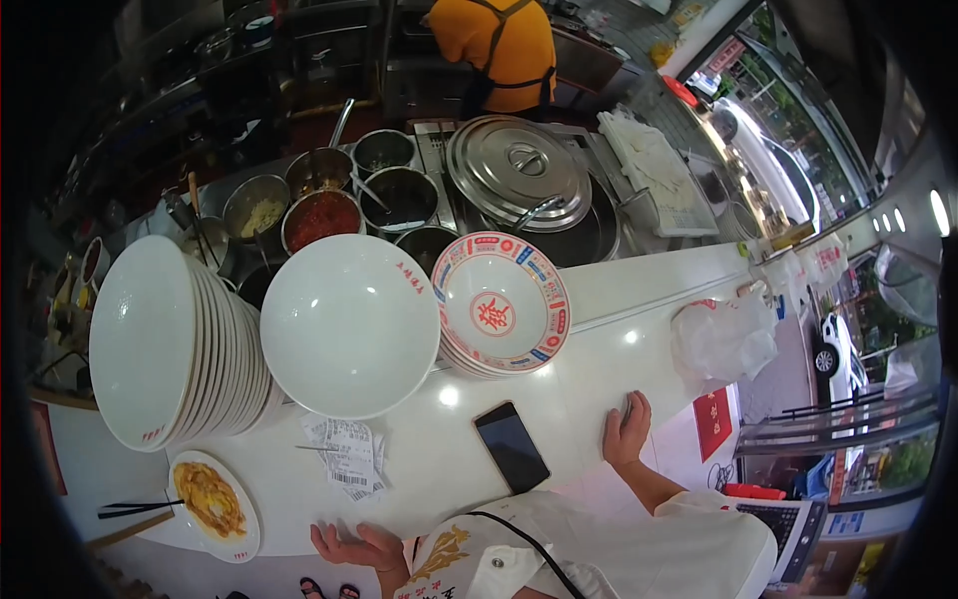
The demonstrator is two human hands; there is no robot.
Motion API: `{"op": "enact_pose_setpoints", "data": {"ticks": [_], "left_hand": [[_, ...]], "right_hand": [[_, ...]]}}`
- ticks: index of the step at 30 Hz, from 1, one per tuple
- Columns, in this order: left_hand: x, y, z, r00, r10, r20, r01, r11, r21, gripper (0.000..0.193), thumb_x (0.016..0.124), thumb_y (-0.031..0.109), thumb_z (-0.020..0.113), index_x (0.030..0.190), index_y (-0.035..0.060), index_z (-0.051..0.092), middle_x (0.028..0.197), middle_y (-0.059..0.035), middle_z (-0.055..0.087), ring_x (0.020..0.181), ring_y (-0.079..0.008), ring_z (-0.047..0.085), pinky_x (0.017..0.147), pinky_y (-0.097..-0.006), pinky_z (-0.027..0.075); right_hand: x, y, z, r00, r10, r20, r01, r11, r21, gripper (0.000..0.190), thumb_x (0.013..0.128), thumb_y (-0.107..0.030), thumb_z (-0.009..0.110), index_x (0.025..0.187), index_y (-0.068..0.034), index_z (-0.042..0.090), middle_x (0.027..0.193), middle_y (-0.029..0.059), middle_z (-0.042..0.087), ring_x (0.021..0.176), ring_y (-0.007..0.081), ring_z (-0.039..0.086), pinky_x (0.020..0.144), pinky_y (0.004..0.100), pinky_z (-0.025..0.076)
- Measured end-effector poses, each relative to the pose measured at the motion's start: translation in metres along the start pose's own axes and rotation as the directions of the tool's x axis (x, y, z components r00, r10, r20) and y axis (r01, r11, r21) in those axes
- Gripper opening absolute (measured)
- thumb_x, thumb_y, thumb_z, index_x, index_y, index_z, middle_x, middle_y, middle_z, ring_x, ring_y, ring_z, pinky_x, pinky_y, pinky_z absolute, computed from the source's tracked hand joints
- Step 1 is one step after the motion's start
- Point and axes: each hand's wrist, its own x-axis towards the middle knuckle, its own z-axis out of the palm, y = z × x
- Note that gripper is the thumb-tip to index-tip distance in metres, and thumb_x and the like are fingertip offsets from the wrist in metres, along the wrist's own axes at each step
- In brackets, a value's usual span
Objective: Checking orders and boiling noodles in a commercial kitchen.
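My left hand [358,546] rests palm up at the near edge of the white counter [419,464], its fingers apart and nothing in it. On the counter's right part lies my right hand [627,430], fingers curled; whether it holds anything is hard to see. A dark-screened smartphone [513,448] lies between the hands. Above the left hand are printed paper receipts [348,455]. To its left is an oval plate [251,524] with a fried egg dish [209,498] and black chopsticks [142,509] across its rim. Behind stand white bowls [350,326] and patterned bowls [503,299].
A tall stack of white bowls [150,344] stands left. Beyond are steel pots of sauces [322,221] and a large lidded pot [520,168]. White plastic bags [722,337] lie right. A person in an orange top [498,52] stands at the far counter.
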Motion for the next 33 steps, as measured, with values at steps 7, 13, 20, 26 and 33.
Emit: {"op": "enact_pose_setpoints", "data": {"ticks": [7, 13, 20, 26, 33], "left_hand": [[-0.001, 0.001, -0.003, 0.999, 0.015, 0.034, -0.017, 0.999, 0.052, 0.039, 0.091, 0.02, 0.046, 0.121, -0.004, 0.04, 0.14, -0.0273, 0.03, 0.127, -0.0403, 0.035, 0.102, -0.0534, 0.034], [0.007, 0.008, -0.001, 1.0, -0.013, -0.007, 0.013, 1.0, -0.014, 0.038, 0.089, 0.018, 0.046, 0.119, -0.0049, 0.042, 0.139, -0.029, 0.031, 0.125, -0.0408, 0.036, 0.103, -0.0525, 0.034], [0.005, 0.004, -0.004, 1.0, -0.008, -0.012, 0.008, 0.998, -0.055, 0.037, 0.087, 0.014, 0.046, 0.119, -0.0037, 0.044, 0.141, -0.0286, 0.031, 0.127, -0.0397, 0.035, 0.106, -0.0513, 0.031], [0.009, 0.011, -0.001, 1.0, 0.007, -0.013, -0.008, 0.998, -0.059, 0.036, 0.088, 0.015, 0.047, 0.118, -0.0034, 0.045, 0.14, -0.0288, 0.033, 0.127, -0.0403, 0.035, 0.106, -0.0521, 0.031], [0.009, 0.009, -0.003, 0.999, 0.042, -0.008, -0.042, 0.999, -0.033, 0.036, 0.089, 0.016, 0.045, 0.119, -0.0036, 0.044, 0.137, -0.0311, 0.033, 0.124, -0.0416, 0.035, 0.101, -0.0555, 0.032]], "right_hand": [[-0.002, 0.002, -0.003, 1.0, 0.025, 0.001, -0.025, 1.0, 0.018, 0.046, 0.088, -0.016, 0.059, 0.128, 0.005, 0.048, 0.134, 0.0278, 0.046, 0.123, 0.0438, 0.045, 0.106, 0.0493, 0.035], [-0.01, 0.001, -0.004, 0.999, 0.046, 0.029, -0.048, 0.996, 0.079, 0.045, 0.09, -0.016, 0.057, 0.128, 0.006, 0.047, 0.137, 0.0268, 0.043, 0.123, 0.0428, 0.045, 0.106, 0.048, 0.035], [-0.01, 0.001, -0.004, 0.998, 0.03, 0.054, -0.032, 0.999, 0.019, 0.047, 0.091, -0.018, 0.053, 0.129, 0.008, 0.045, 0.138, 0.0289, 0.04, 0.124, 0.0437, 0.042, 0.107, 0.049, 0.033], [-0.005, 0.004, -0.002, 0.997, 0.056, 0.048, -0.056, 0.998, -0.013, 0.047, 0.09, -0.019, 0.053, 0.129, 0.007, 0.046, 0.138, 0.028, 0.041, 0.124, 0.0435, 0.042, 0.107, 0.0493, 0.033], [-0.003, -0.005, -0.005, 0.996, 0.07, 0.06, -0.071, 0.997, 0.026, 0.047, 0.09, -0.018, 0.055, 0.128, 0.007, 0.047, 0.138, 0.0273, 0.041, 0.125, 0.043, 0.042, 0.107, 0.0485, 0.033]]}}
